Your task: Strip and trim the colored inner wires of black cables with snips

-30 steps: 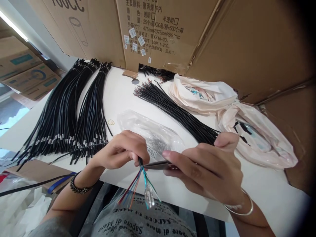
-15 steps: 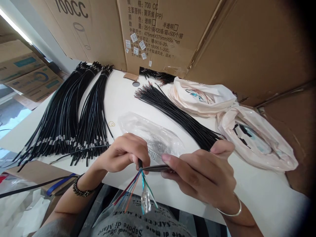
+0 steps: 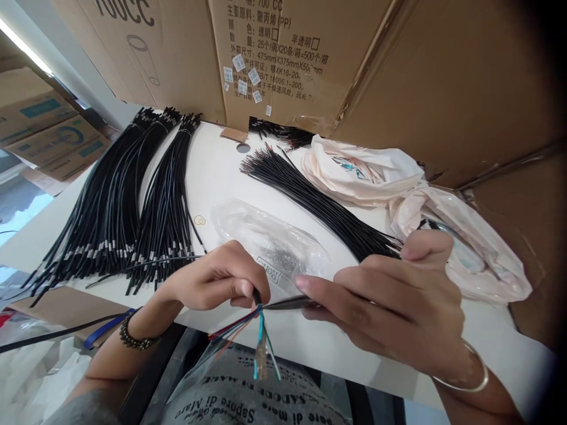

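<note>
My left hand (image 3: 221, 274) is closed around the end of a black cable, its stripped end pointing down. Out of the jacket fan thin coloured wires (image 3: 234, 328), red, blue, orange, green and white among them, along with a strip of shiny foil (image 3: 262, 357). My right hand (image 3: 385, 301) grips a slim, dark, pointed metal tool (image 3: 286, 303); its handle is hidden by the fingers. The tool's tip meets the wires right where they leave the jacket, just below my left fingers.
Bundles of black cables (image 3: 113, 183) lie on the white table at left, another bundle (image 3: 328, 200) at centre right. A clear plastic bag (image 3: 252, 227) sits behind my hands. Two pale bags (image 3: 376, 171) lie at right. Large cardboard boxes (image 3: 283, 65) stand along the back.
My right hand has turned and shifted right, while the tool's tip stays at the wires. The wires have swung, with the red and orange ones lifting, and the foil looks narrower.
</note>
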